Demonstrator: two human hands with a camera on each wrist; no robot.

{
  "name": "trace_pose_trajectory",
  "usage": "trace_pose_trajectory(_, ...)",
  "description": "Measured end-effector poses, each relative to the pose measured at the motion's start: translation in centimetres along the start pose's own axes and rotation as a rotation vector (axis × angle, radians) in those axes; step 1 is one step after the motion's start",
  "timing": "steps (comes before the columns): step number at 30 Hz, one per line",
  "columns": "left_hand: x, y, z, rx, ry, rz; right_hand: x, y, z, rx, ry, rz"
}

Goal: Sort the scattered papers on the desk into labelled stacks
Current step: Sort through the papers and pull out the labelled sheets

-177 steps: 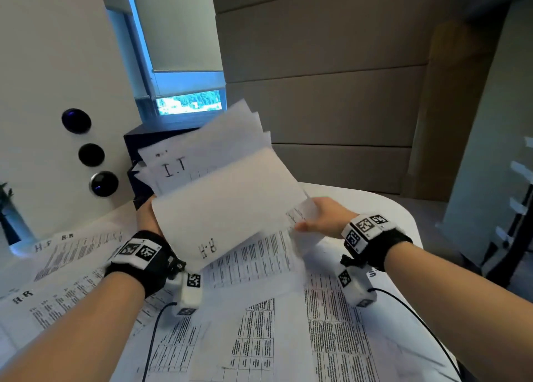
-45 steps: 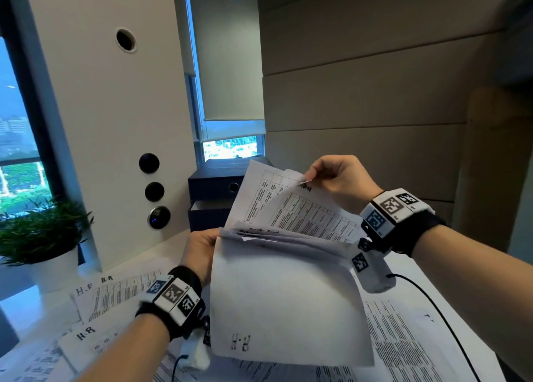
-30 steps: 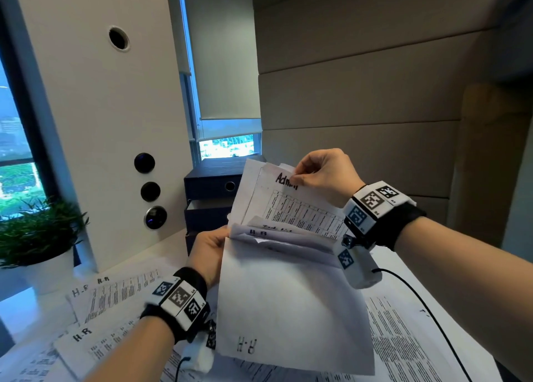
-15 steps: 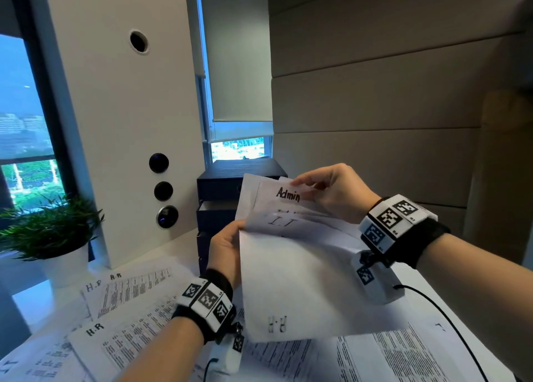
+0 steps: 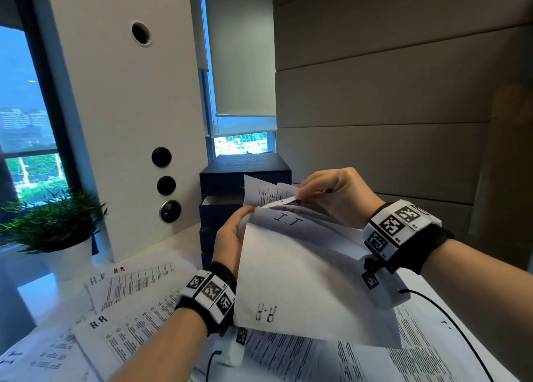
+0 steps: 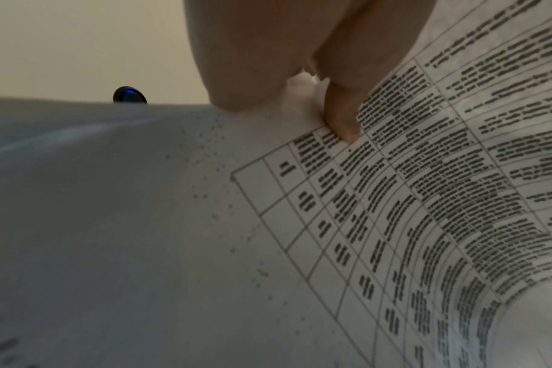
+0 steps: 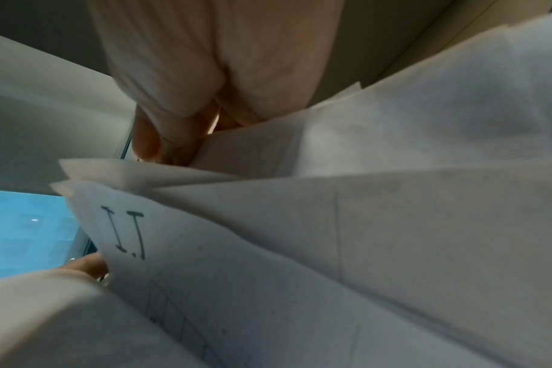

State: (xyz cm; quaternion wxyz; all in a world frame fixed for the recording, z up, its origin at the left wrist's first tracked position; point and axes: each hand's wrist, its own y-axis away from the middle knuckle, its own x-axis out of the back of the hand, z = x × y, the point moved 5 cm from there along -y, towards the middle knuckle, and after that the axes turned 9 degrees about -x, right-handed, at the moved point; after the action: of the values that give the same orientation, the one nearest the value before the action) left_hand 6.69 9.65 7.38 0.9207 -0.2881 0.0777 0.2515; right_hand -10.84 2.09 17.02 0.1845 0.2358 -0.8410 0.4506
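The head camera looks forward and down over the desk [image 5: 178, 246] toward its far edge. The left wrist camera sits very close beneath the held papers [image 6: 426, 199], facing up along the fingers [image 6: 341, 109]. The right wrist camera views the same papers [image 7: 363, 224], equally close.

The sheets [image 5: 302, 280] I hold are white with black "I.T" and "H.R" lettering and grey-black table grids. Behind them sits a dark navy drawer box [image 5: 245, 171]. Left of that box, 3 black round buttons [image 5: 166, 185] mark a cream panel [image 5: 124, 122], and a green plant [image 5: 54, 220] fills a white pot [image 5: 69, 257].
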Motion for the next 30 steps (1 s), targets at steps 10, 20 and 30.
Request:
trace_pose_trajectory(10, 1.1, 0.4, -0.8, 0.045, -0.215, -0.074, 0.6, 0.0, 1.0, -0.267, 0.018, -0.091)
trace_pose_trajectory(20, 0.1, 1.0, 0.1, -0.080, -0.244, -0.239, -0.9, -1.7, 0.1, -0.300, 0.416, -0.258)
trace_pose_trajectory(30, 4.4, -1.0, -2.1, 0.223, 0.121, 0.007, 6.8, -1.6, 3.2, -0.347, -0.096, 0.255)
